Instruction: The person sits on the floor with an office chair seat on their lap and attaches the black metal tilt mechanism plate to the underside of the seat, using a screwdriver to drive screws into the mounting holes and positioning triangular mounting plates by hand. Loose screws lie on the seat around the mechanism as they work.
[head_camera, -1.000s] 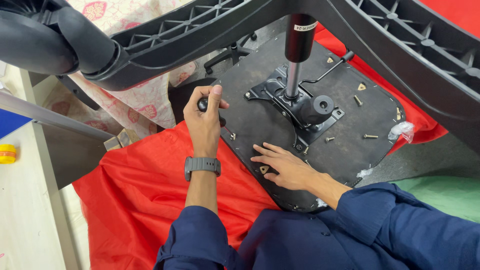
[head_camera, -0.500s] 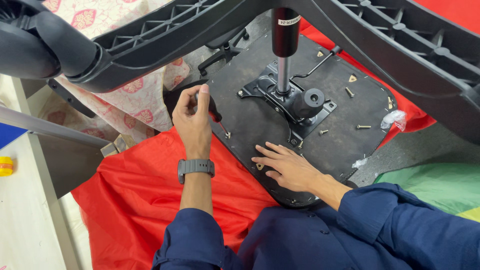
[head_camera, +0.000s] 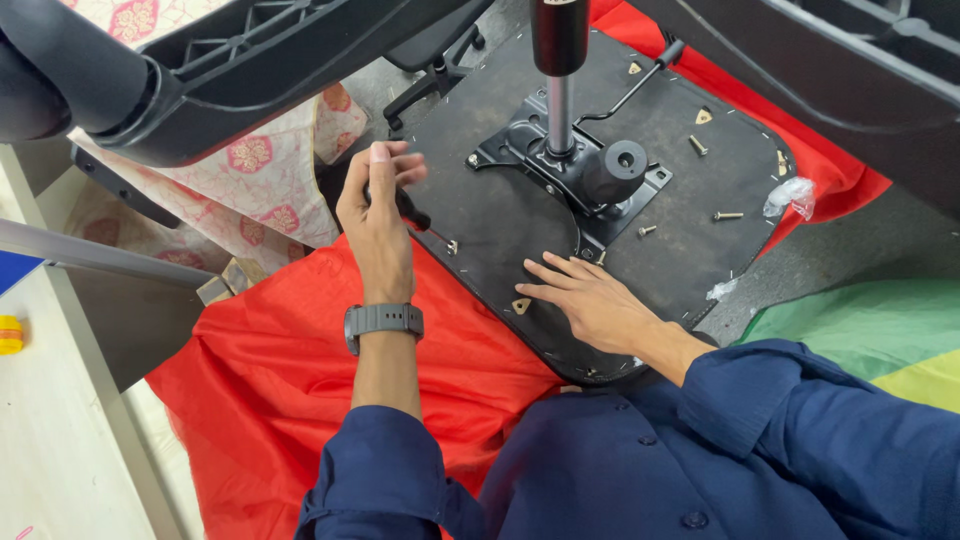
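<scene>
My left hand (head_camera: 378, 215) grips a black-handled screwdriver (head_camera: 412, 212) whose tip rests at a screw (head_camera: 452, 246) near the left edge of an upturned black chair seat base (head_camera: 500, 215). My right hand (head_camera: 590, 297) lies flat, fingers spread, on the seat base's near part beside a small tan triangular piece (head_camera: 521, 305). A black metal tilt mechanism (head_camera: 590, 175) with a gas-lift column (head_camera: 558, 60) is mounted at the middle of the base. Loose screws (head_camera: 727, 215) lie on the base to the right.
The seat base rests on a red cloth (head_camera: 290, 370). A black chair star base arm (head_camera: 230, 70) and castor (head_camera: 50, 80) overhang at top left, another arm (head_camera: 840, 70) at top right. Green-yellow fabric (head_camera: 870, 330) lies at right. A pale table (head_camera: 50, 440) stands left.
The view has shifted, so everything sits lower in frame. My left hand has turned a little on the screwdriver handle. My right hand stays flat on the seat base.
</scene>
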